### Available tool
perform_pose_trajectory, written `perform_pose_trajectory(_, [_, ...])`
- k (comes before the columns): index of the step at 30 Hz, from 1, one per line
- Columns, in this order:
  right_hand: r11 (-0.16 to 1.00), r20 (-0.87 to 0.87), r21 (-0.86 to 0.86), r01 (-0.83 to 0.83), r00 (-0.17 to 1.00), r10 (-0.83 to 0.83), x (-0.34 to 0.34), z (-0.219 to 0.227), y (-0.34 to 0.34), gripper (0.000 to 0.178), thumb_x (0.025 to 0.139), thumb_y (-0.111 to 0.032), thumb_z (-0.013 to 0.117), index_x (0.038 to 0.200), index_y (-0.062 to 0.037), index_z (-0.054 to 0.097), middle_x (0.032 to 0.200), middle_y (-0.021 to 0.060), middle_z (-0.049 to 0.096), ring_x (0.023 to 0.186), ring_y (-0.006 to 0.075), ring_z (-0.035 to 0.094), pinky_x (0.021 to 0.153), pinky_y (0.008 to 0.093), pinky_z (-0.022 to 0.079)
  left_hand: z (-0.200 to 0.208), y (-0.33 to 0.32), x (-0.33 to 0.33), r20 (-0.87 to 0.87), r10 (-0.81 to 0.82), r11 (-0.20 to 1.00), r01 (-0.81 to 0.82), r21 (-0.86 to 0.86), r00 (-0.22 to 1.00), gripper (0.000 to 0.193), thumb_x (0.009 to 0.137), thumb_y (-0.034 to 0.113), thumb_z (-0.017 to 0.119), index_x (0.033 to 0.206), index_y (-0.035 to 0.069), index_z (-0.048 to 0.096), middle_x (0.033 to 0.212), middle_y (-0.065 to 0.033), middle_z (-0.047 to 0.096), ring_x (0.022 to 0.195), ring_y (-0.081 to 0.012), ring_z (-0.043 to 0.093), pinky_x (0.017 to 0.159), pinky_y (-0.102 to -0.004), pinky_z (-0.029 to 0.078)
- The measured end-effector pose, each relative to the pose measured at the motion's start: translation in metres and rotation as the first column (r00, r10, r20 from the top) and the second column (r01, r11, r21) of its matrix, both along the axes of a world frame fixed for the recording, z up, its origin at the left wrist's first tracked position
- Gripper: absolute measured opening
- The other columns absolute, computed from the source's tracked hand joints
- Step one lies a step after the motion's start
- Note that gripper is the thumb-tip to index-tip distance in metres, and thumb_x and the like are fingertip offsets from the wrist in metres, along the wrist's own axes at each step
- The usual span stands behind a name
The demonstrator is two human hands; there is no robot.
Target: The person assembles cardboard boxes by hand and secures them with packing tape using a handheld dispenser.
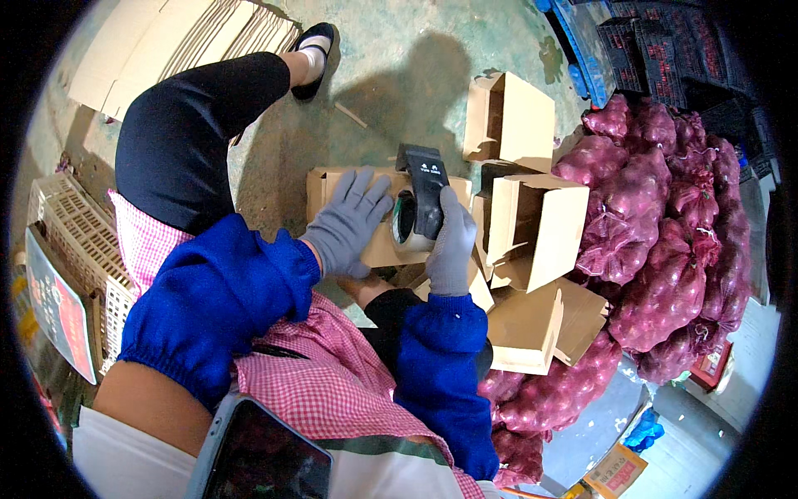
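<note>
Both my hands wear grey gloves, with blue sleeve covers up the forearms. My left hand (351, 218) lies flat on a cardboard box (384, 249), its fingers stretched out over the top. In my right hand (451, 243) is a black tape dispenser (427, 190) with a roll of tape, gripped along its side. The dispenser rests on or just above the same box, right of my left fingers; whether it touches cannot be made out. My right fingers are partly hidden behind the dispenser.
Open cardboard boxes (532, 220) stand close on my right. Beyond them are piled red net sacks of onions (657, 274). Flattened cardboard (179, 50) lies at the far left, above a plastic crate (79, 237). A phone (264, 453) hangs at my front.
</note>
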State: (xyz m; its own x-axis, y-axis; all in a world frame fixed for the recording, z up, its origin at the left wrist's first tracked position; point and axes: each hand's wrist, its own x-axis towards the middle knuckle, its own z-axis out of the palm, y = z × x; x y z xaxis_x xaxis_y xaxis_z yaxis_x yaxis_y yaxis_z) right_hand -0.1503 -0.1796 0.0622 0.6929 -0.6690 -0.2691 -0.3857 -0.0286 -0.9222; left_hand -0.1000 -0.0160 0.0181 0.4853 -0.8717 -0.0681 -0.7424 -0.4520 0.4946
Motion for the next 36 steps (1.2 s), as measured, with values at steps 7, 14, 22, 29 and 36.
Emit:
perform_pose_trajectory(7, [0.958, -0.108, 0.237, 0.161, 0.984, -0.139, 0.01, 0.022, 0.013, 0.026, 0.084, -0.023, 0.061, 0.069, -0.002, 0.058, 0.066, 0.0037, 0.058, 0.056, 0.0094, 0.049, 0.054, 0.0237, 0.039, 0.001, 0.002, 0.002, 0.048, -0.011, 1.0, 0.01, 0.01, 0.999, 0.108, 0.043, 0.055, 0.071, 0.128, -0.003, 0.037, 0.138, -0.0248, 0.026, 0.129, -0.0449, 0.019, 0.107, -0.0537, 0.009])
perform_pose_trajectory(14, [0.938, -0.067, 0.29, 0.19, 0.982, -0.178, 0.008, 0.009, 0.004, 0.025, 0.084, -0.023, 0.06, 0.074, -0.0004, 0.062, 0.07, 0.0054, 0.06, 0.059, 0.0109, 0.053, 0.057, 0.0247, 0.042, -0.008, 0.002, -0.001, 0.058, 0.005, 1.0, -0.004, -0.018, 0.998, 0.107, 0.044, 0.053, 0.072, 0.129, -0.001, 0.037, 0.139, -0.0229, 0.026, 0.13, -0.0449, 0.019, 0.107, -0.0543, 0.009])
perform_pose_trajectory(22, [0.886, -0.155, 0.431, 0.169, 0.982, -0.112, 0.038, 0.035, -0.013, 0.025, 0.086, -0.019, 0.057, 0.097, 0.0029, 0.061, 0.088, 0.0118, 0.065, 0.074, 0.0187, 0.064, 0.064, 0.0271, 0.051, -0.002, 0.006, 0.002, 0.019, -0.01, 1.0, 0.01, 0.015, 1.0, 0.105, 0.049, 0.053, 0.072, 0.132, 0.0, 0.034, 0.139, -0.0232, 0.026, 0.13, -0.0429, 0.018, 0.108, -0.053, 0.008])
perform_pose_trajectory(29, [0.92, -0.124, 0.377, 0.106, 0.99, -0.063, 0.042, 0.046, 0.002, 0.032, 0.088, -0.028, 0.052, 0.084, 0.0018, 0.064, 0.074, 0.008, 0.064, 0.059, 0.014, 0.059, 0.058, 0.0252, 0.047, -0.005, 0.004, 0.001, 0.002, -0.015, 1.0, 0.015, -0.004, 1.0, 0.112, 0.041, 0.053, 0.074, 0.131, 0.001, 0.034, 0.14, -0.0228, 0.025, 0.13, -0.045, 0.02, 0.107, -0.0552, 0.01])
perform_pose_trajectory(36, [0.964, -0.13, 0.264, 0.016, 0.991, 0.019, 0.024, 0.056, 0.006, 0.034, 0.091, -0.028, 0.048, 0.085, 0.0023, 0.064, 0.075, 0.0087, 0.065, 0.063, 0.013, 0.061, 0.061, 0.0261, 0.048, -0.008, 0.001, -0.004, 0.02, -0.036, 0.999, 0.037, -0.038, 0.999, 0.112, 0.039, 0.052, 0.075, 0.13, 0.001, 0.036, 0.139, -0.0219, 0.027, 0.129, -0.0434, 0.022, 0.107, -0.0549, 0.011])
